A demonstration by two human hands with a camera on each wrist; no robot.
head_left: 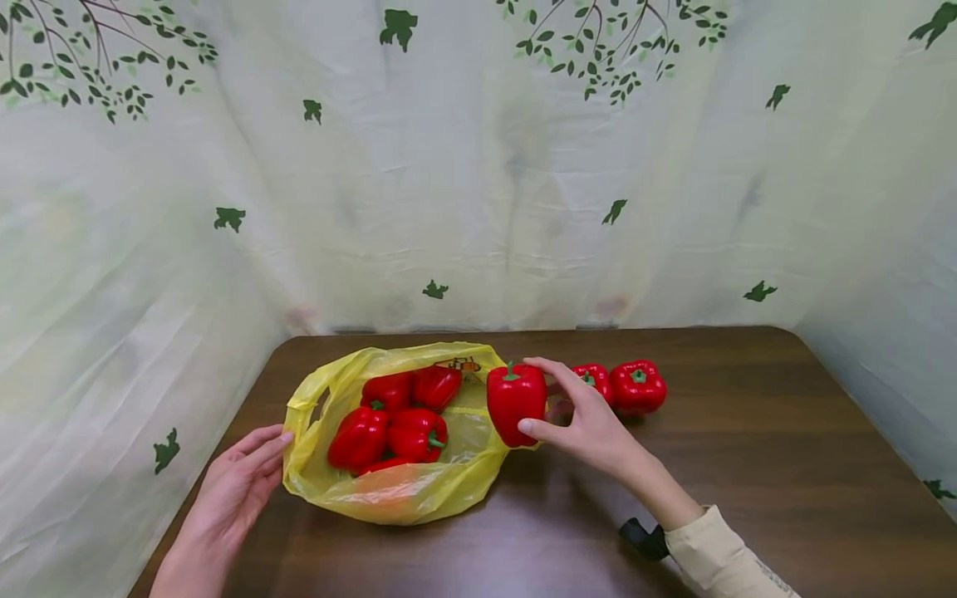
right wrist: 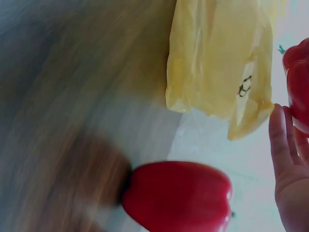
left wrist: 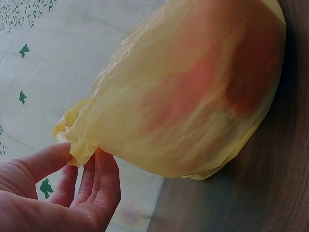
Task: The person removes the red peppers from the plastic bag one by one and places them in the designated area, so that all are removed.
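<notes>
bag [head_left: 463, 502] is pinched by left hand [head_left: 235, 490] near desk's [head_left: 748, 465] left edge; pepper [head_left: 516, 404] gripped by right hand [head_left: 591, 428], if slick, may be dropped.

The right hand [head_left: 586, 419] grips a red pepper [head_left: 514, 404] at the yellow bag [head_left: 456, 497]. The left hand [head_left: 233, 490] holds the bag's left edge.

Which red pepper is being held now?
The upright pepper gripped by the right hand; the others sit in the yellow bag or on the table.
</notes>
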